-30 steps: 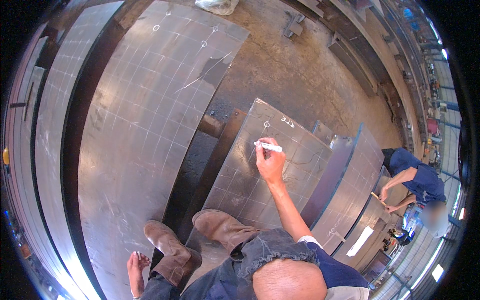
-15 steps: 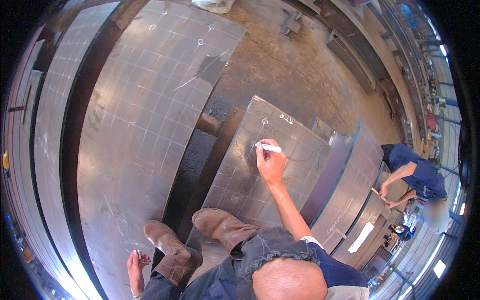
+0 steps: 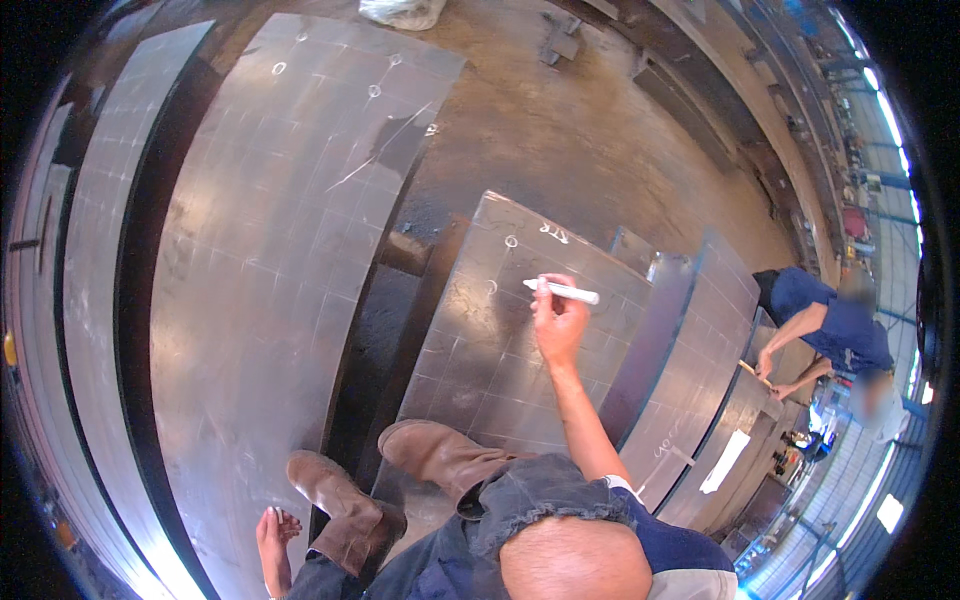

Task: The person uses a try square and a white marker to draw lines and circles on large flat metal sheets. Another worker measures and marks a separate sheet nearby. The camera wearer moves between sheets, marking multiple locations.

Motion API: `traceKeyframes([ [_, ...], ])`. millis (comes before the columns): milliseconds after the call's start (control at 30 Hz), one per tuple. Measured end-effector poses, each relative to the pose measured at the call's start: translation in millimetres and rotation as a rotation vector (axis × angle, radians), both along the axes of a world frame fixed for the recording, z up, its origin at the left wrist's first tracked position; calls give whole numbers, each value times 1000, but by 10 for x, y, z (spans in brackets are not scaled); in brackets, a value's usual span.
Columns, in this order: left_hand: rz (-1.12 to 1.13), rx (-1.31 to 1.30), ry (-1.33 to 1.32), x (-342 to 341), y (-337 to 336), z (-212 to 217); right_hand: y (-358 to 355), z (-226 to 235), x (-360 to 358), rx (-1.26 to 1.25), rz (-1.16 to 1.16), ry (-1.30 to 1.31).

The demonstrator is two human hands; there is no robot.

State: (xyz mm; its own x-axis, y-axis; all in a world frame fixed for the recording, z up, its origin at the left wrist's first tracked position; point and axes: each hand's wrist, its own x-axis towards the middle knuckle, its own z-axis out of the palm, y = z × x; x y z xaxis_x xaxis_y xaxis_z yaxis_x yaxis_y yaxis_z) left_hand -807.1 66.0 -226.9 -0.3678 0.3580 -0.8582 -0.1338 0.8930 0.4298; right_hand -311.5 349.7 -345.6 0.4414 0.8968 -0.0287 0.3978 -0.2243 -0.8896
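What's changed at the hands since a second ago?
The right hand moved rightward over the steel plate, carrying the white marker clear of a white circle, now in plain view. The camera view shifted slightly. Nothing was let go; the marker stays gripped, and the left hand stayed low beside the boot.

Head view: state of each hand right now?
Left hand: partly curled; cannot tell whether it holds anything.
Right hand: closed, holding white marker.

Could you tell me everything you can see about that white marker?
The white marker is a slim, smooth stick, seemingly plastic, with a narrower tip pointing left and a blunt back end sitting slightly lower in the picture. The thumb and fingers of the right hand pinch it near the tip, above a gray metal plate. Whether the tip touches the plate is unclear.
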Motion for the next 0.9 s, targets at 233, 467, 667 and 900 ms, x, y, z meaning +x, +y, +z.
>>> traceKeyframes([
  [233, 15, -29, -8, -173, -61, -228, -328, 32, 802, -69, -276, 16],
  [467, -4, 24, -10, -264, 36, -356, -429, -187, 754, -45, -246, -85],
  [667, -37, 12, -3, -278, 40, -362, -408, -150, 794, -91, -211, -180],
  [900, -28, -15, 30, -108, 134, -194, -383, -165, 774, -68, -199, -209],
])
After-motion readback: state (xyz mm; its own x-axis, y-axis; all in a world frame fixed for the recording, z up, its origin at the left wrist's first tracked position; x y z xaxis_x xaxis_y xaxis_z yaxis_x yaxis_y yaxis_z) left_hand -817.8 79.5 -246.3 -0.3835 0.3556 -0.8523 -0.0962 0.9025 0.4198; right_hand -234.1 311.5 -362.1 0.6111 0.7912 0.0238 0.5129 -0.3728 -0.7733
